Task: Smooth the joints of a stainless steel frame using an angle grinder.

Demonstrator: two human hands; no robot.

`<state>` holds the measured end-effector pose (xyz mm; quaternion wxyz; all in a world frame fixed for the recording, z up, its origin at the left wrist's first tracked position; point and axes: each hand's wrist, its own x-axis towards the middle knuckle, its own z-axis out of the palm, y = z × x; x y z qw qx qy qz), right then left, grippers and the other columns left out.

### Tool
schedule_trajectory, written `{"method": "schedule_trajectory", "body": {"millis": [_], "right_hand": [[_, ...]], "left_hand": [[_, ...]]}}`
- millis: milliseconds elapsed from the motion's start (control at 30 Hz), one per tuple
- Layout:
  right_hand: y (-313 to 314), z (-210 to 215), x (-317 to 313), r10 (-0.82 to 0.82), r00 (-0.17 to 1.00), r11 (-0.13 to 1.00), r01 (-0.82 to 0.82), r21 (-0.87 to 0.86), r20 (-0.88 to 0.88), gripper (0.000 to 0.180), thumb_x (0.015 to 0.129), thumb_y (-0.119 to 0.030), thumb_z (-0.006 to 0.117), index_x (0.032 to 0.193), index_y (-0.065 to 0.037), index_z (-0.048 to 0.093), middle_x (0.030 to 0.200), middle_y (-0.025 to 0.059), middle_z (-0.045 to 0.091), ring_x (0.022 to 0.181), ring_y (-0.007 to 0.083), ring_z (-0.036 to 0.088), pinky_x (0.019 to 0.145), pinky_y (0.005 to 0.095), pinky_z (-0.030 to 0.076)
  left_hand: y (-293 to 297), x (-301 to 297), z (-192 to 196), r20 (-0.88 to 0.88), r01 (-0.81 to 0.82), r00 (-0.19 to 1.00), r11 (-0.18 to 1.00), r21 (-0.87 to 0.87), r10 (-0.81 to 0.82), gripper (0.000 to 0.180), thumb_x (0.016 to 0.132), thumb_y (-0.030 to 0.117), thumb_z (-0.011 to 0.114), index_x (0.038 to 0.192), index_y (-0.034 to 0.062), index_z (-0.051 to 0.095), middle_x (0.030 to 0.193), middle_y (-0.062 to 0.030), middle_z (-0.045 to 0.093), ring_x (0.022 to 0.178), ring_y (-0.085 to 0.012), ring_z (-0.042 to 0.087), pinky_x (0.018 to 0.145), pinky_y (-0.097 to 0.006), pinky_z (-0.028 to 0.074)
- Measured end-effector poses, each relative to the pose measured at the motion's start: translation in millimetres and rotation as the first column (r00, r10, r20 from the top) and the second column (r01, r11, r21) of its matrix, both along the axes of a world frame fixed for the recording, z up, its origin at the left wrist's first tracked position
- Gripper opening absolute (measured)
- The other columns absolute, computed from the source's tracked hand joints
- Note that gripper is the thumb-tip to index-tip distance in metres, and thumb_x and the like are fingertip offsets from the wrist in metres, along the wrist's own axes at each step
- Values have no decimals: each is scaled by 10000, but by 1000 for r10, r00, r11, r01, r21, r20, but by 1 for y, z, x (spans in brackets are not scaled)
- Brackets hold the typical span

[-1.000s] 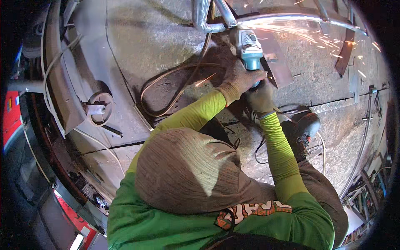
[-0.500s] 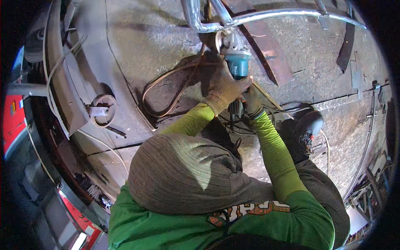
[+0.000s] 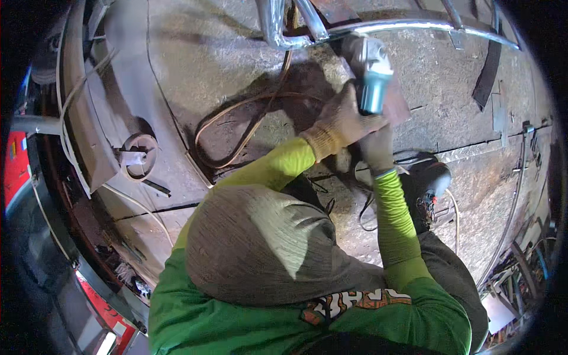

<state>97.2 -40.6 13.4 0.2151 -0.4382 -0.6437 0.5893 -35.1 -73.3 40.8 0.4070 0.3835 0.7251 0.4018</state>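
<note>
A teal angle grinder with a pale metal head is in both my gloved hands, tilted away from me. My left hand is wrapped round the front of its teal body. My right hand is closed on its rear part, which is mostly hidden behind the gloves. The grinder's head is blurred and lies just below a curved shiny metal tube; I cannot tell whether the disc touches it. Bent tubes join that curve on its left.
A looped brown cable lies on the stained metal floor left of my hands. Further left is a round wheel-like piece. Dark flat strips lie at the right. My shoe is right of my right arm, beside scrap at the edge.
The grinder has swung to the right with both hands, passing from the bent tubes to under the curved tube. Its disc, visible before, is now blurred. The view has shifted slightly.
</note>
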Motion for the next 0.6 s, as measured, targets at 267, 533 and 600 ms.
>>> {"method": "schedule_trajectory", "body": {"millis": [267, 533, 600], "right_hand": [[51, 35, -15, 111, 914, 955, -206, 211, 390, 360, 804, -267, 688, 1096, -64, 632, 915, 196, 692, 885, 355, 682, 760, 419, 524], [113, 66, -10, 397, 860, 894, -441, 77, 320, 230, 751, -164, 748, 921, -21, 691, 870, 174, 715, 808, 133, 682, 742, 331, 538], [144, 86, -34, 650, 619, 563, -782, 268, 442, 173, 765, -179, 719, 846, -25, 725, 792, 158, 713, 701, 154, 680, 657, 325, 542]], "left_hand": [[26, 10, -13, 120, -198, 977, 961, 191, 178, 595, 771, 396, 768, 1114, -37, 548, 1067, -209, 633, 981, -268, 616, 846, -388, 487], [56, 6, -7, 303, -155, 952, 923, 352, 44, 322, 905, 279, 672, 1063, 16, 574, 936, -56, 667, 838, -180, 620, 788, -310, 504], [72, 0, -22, 345, -162, 938, 920, 356, 32, 265, 930, 262, 633, 1054, 36, 576, 941, -49, 670, 829, -181, 633, 765, -314, 513]]}}
